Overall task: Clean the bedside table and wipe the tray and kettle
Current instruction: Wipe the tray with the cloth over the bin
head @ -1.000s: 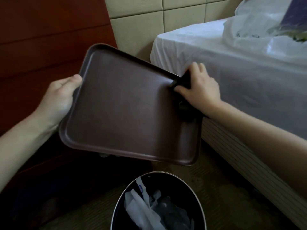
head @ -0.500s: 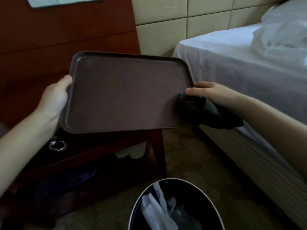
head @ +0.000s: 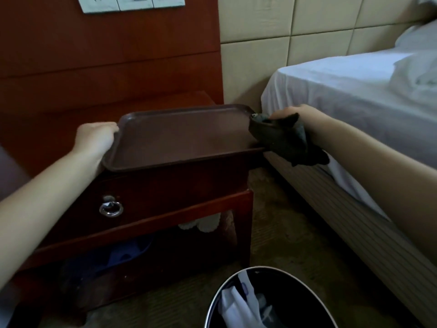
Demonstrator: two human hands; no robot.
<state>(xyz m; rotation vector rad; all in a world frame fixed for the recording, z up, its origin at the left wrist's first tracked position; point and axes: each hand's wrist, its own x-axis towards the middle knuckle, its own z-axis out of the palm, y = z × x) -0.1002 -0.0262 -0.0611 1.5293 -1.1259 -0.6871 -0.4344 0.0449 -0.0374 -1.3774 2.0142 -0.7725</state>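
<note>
The head camera looks down at a person's two bare forearms reaching toward a dark red wooden bedside table (head: 170,192). Both hands hold a brown rectangular tray (head: 184,136), which lies nearly flat over the tabletop; whether it rests on the wood or sits just above it cannot be told. Nothing lies in the tray.

The left hand (head: 95,138) is closed around the tray's left edge, fingers curled over the rim. The right hand (head: 295,114) is at the tray's far right corner, closed on a dark cloth (head: 283,140) that is bunched between the hand and the tray and hangs down past the table's right side.

The table has one drawer, shut, with a metal ring pull (head: 111,208). In the open shelf space below — dim and hard to read — lie something white (head: 201,224) and something blue (head: 127,254).

At the bottom edge stands a round waste bin (head: 305,282) with a pale rim, dark inside, holding crumpled white paper or plastic (head: 243,306).

To the right is a bed (head: 343,91) with a white sheet, its side close to the table. Behind it is a padded beige wall panel (head: 260,43); behind the table, red wood panelling with a white switch plate (head: 132,2) at the top.

No kettle is in view.
</note>
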